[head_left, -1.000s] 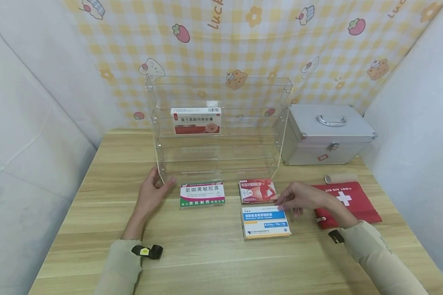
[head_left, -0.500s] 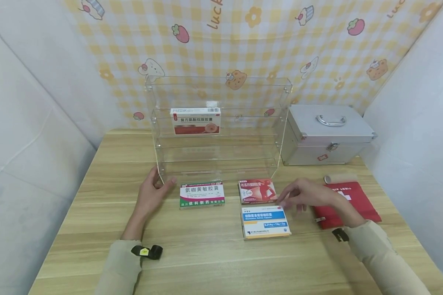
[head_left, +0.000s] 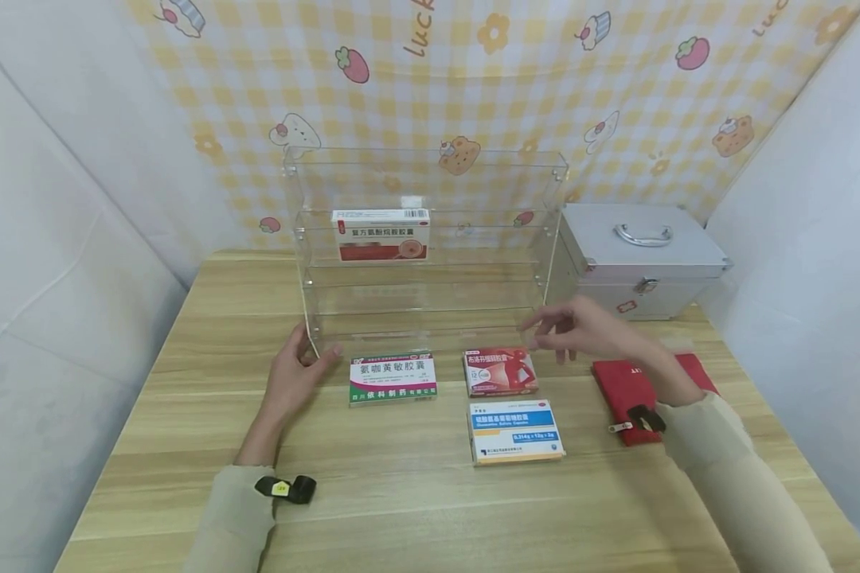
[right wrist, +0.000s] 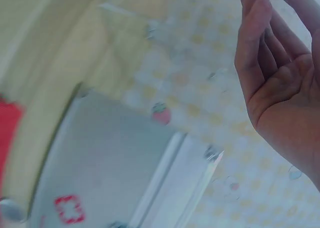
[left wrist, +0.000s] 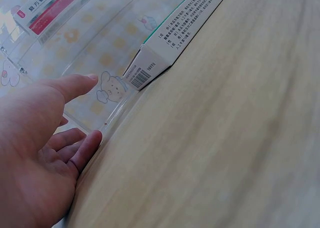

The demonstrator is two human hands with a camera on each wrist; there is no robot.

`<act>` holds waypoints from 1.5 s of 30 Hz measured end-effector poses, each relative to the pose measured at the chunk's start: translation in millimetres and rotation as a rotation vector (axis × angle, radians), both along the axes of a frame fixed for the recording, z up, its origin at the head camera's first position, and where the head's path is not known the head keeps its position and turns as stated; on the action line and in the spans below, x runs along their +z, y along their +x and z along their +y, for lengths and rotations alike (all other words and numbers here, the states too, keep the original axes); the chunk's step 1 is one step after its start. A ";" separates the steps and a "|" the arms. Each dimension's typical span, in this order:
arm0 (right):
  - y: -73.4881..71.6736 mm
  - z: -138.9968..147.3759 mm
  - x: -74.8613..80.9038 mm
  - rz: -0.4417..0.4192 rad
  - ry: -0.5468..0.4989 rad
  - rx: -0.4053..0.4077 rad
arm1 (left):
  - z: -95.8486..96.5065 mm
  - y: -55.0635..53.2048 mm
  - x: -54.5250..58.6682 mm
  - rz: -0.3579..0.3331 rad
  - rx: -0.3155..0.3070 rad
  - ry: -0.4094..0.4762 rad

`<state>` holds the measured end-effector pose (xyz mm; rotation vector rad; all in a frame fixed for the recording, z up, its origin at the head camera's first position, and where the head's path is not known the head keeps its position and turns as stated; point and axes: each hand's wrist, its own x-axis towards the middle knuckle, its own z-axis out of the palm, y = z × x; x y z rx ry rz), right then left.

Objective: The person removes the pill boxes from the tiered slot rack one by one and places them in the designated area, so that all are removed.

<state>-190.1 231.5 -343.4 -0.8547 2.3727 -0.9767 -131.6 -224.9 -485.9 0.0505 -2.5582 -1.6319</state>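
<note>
My left hand (head_left: 297, 382) rests at the lower left corner of a clear acrylic tiered rack (head_left: 423, 296), its thumb extended; in the left wrist view the fingers (left wrist: 86, 150) lie loosely bent along the rack's side. Before the rack lie a green-and-white medicine box (head_left: 392, 380), a red medicine box (head_left: 499, 372) and, nearer, a blue-and-white medicine box (head_left: 516, 432). My right hand (head_left: 588, 328) hovers by the rack's lower right corner, just beyond the red box, fingers loosely bent and holding nothing. One white-and-red medicine box (head_left: 381, 236) stands on a rack tier.
A silver metal case (head_left: 641, 247) with a top handle stands right of the rack. Partly under the right forearm lies a red first aid pouch (head_left: 627, 394). A checked cloth (head_left: 473, 87) hangs behind the wooden table (head_left: 373, 509).
My right hand has left the blue-and-white box's upper right corner and moved away from me, toward the rack's lower right corner. The left hand and the boxes have stayed put.
</note>
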 end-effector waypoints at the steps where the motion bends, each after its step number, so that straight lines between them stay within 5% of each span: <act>1: -2.8 -5.5 3.8 0.015 -0.010 0.005 | -0.1 0.1 0.1 0.002 0.000 0.003; 14: -40.0 -76.9 59.8 0.118 -0.121 0.024 | 0.4 1.7 3.4 0.020 -0.015 0.038; 19: -52.8 -97.7 83.8 0.130 -0.156 -0.015 | 3.7 3.8 14.5 0.003 -0.013 0.066; 23: -63.8 -111.9 96.5 0.153 -0.162 -0.057 | 3.3 3.2 12.8 -0.003 -0.006 0.060; 34: -88.5 -139.1 104.0 0.207 -0.065 -0.063 | -0.1 0.7 1.6 0.024 0.013 0.044; 45: -91.4 -154.4 93.1 0.176 -0.058 -0.075 | -0.3 1.2 2.2 0.006 0.018 0.030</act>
